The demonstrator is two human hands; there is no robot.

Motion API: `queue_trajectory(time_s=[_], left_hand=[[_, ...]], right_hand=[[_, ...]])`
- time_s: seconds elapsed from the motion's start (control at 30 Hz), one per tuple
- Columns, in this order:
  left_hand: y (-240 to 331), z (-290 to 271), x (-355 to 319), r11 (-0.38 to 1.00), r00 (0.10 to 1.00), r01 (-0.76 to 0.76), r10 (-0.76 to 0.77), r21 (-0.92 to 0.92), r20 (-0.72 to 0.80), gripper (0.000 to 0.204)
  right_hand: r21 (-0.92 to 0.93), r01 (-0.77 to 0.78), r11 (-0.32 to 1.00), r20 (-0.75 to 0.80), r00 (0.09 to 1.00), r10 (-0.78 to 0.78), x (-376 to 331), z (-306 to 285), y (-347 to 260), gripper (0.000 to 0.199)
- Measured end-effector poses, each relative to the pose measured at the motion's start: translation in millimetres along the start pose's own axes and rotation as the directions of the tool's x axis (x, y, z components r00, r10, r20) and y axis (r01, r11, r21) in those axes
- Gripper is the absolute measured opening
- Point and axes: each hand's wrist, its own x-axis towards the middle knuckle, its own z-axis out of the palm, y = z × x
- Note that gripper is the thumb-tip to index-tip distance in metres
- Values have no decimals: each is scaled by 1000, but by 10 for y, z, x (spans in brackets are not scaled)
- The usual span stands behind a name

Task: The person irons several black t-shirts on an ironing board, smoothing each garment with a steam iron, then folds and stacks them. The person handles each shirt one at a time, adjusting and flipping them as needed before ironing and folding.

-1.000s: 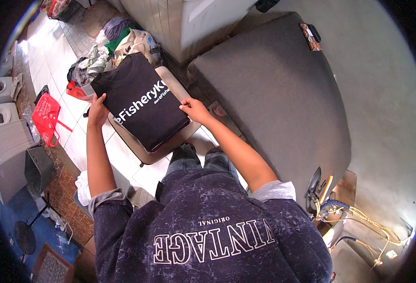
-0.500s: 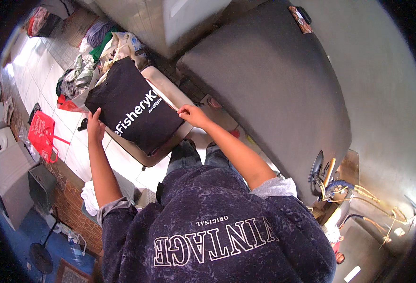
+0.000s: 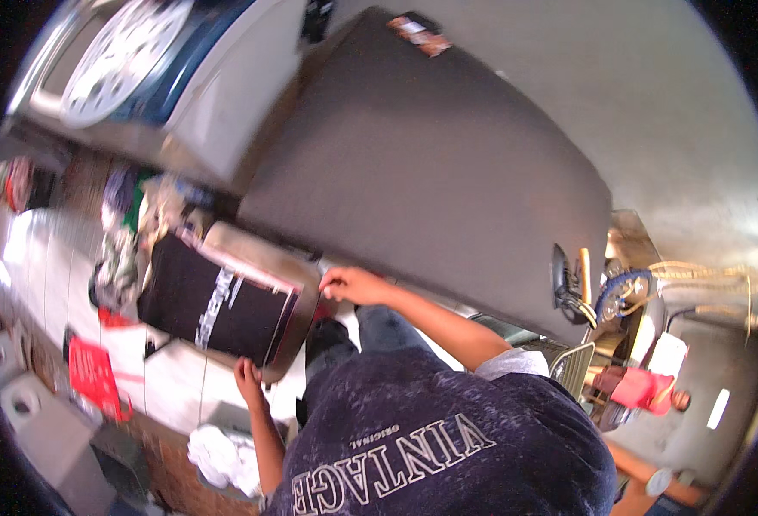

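A black cloth bag (image 3: pixel 220 301) with white lettering lies flat on a brown padded seat (image 3: pixel 301 322), at the left of the head view. My left hand (image 3: pixel 248 378) is beside the bag's near edge, fingers slightly apart; blur hides whether they touch it. Past the seat's right end is my right hand (image 3: pixel 344 284), clear of the bag. Its fingers are loosely bent, and nothing shows in them. Behind the bag, a heap of mixed clothes (image 3: pixel 121 262) bulges beside a light-coloured bag (image 3: pixel 165 206).
A large dark grey mattress-like surface (image 3: pixel 430 163) fills the far middle. A red bag (image 3: pixel 95 378) lies on white floor tiles, near white cloth (image 3: pixel 224 460). At the right are a bicycle wheel (image 3: pixel 624 295) and a person in red (image 3: pixel 637 389). A white-topped appliance (image 3: pixel 125 60) stands far left.
The view has turned, and the scene has shifted. The black bag, held up by both hands before, now lies on the seat. My right hand has let go and moved away from it.
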Motion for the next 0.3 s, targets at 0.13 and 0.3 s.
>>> queue_trajectory(time_s=[0.13, 0.3], left_hand=[[-307, -85, 78, 999, 1000, 0, 0, -34, -10, 20], [-563, -151, 266, 925, 998, 54, -33, 376, -61, 21]], right_hand=[[-35, 80, 996, 51, 996, -78, -430, -844, -673, 25], [-347, 346, 871, -449, 754, -479, 13, -2605, -783, 28]])
